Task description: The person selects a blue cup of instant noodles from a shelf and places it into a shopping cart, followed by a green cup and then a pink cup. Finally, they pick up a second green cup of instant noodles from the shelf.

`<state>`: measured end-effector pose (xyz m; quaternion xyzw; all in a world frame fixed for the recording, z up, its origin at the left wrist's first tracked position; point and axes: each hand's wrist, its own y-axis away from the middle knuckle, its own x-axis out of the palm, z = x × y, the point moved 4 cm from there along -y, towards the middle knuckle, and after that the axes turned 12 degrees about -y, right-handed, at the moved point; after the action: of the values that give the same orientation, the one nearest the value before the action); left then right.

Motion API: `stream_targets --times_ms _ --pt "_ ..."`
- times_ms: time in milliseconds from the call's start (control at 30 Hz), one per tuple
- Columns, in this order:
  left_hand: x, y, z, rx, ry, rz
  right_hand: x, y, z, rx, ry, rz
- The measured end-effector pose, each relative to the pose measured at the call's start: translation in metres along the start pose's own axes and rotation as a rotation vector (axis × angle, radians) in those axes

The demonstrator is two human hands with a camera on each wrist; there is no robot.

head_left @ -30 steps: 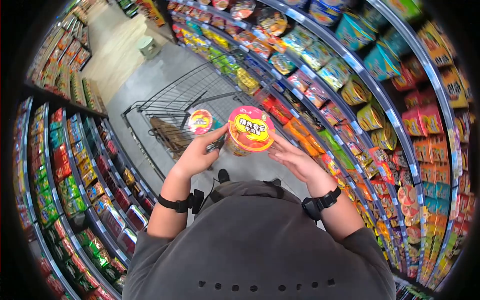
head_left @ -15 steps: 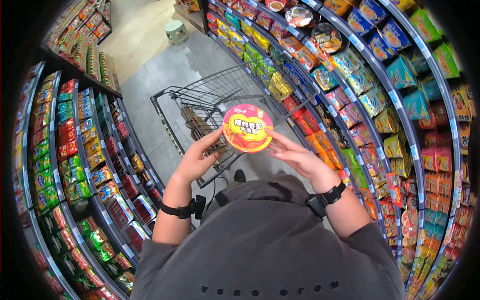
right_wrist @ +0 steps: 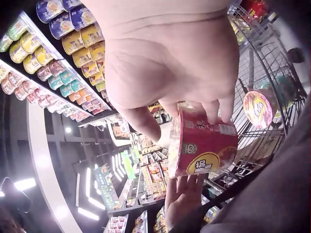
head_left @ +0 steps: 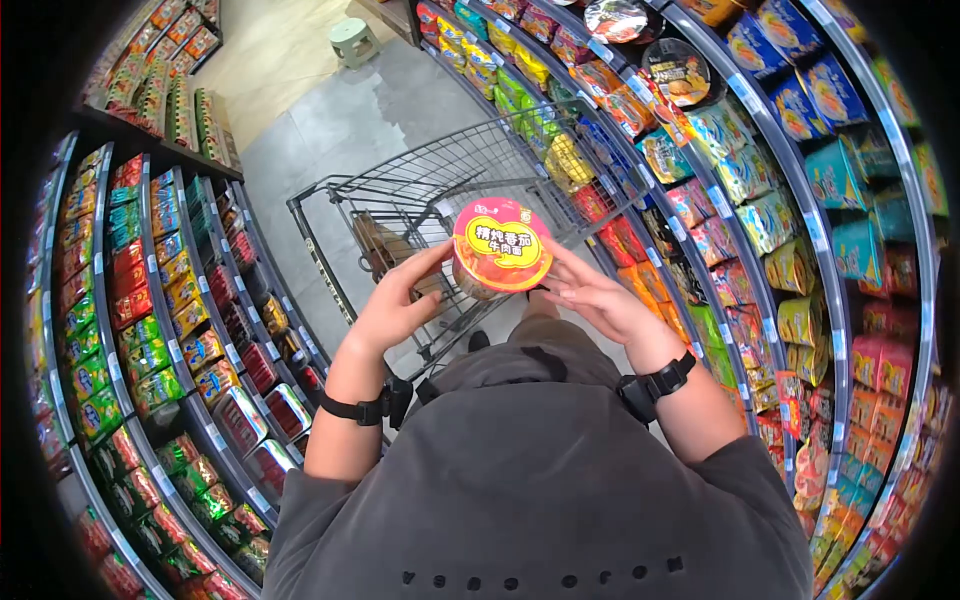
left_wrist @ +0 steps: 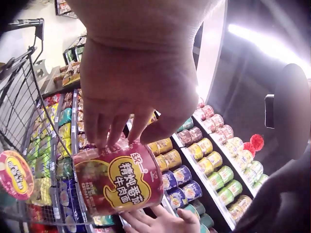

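A noodle cup [head_left: 502,246] with a pink and yellow lid is held between the two hands, over the shopping cart. The left hand [head_left: 395,305] touches its left side with extended fingers, the thumb apart from it. From the right, the fingertips of the right hand [head_left: 610,305] press against it. In the left wrist view the cup [left_wrist: 121,179] lies sideways under the left hand [left_wrist: 138,92]; the right wrist view shows the right hand's [right_wrist: 170,63] fingertips partly hidden behind the cup [right_wrist: 204,145]. Another cup [left_wrist: 16,174] is in the cart.
The wire shopping cart [head_left: 345,182] stands in front of the person. Shelves of colourful packets [head_left: 148,345] line the left side; packets and bowls [head_left: 795,270] fill the right shelves. A pale green stool [head_left: 353,42] stands farther up the aisle.
The head view has shifted, so the cart and shelves appear displaced. The held cup stays between the hands and is tilted a little, its side showing again. The cart's other cup is now hidden in this view.
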<state>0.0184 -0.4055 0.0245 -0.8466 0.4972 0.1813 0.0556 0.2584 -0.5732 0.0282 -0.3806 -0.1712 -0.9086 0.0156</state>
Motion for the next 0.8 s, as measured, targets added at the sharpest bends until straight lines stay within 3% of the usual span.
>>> stream_targets --times_ms 200,533,600,667,733,800 --pt "-0.008 -0.06 0.002 -0.081 0.051 -0.095 -0.04 -0.054 0.057 -0.015 0.044 0.093" --pt "0.023 -0.194 0.044 -0.16 0.397 -0.112 -0.157 -0.097 0.106 0.025 -0.096 -0.053" --pt "0.039 -0.214 0.065 -0.227 0.414 -0.144 -0.185 -0.106 0.102 0.048 -0.126 -0.069" --pt "0.05 -0.236 0.094 -0.442 0.291 -0.108 -0.217 -0.121 0.089 0.08 -0.209 -0.092" --pt "0.068 -0.253 0.131 -0.468 0.275 -0.135 -0.238 -0.135 0.081 0.11 -0.231 -0.12" --pt "0.088 -0.263 0.168 -0.655 0.254 -0.116 -0.262 -0.149 0.063 0.245 -0.311 -0.248"
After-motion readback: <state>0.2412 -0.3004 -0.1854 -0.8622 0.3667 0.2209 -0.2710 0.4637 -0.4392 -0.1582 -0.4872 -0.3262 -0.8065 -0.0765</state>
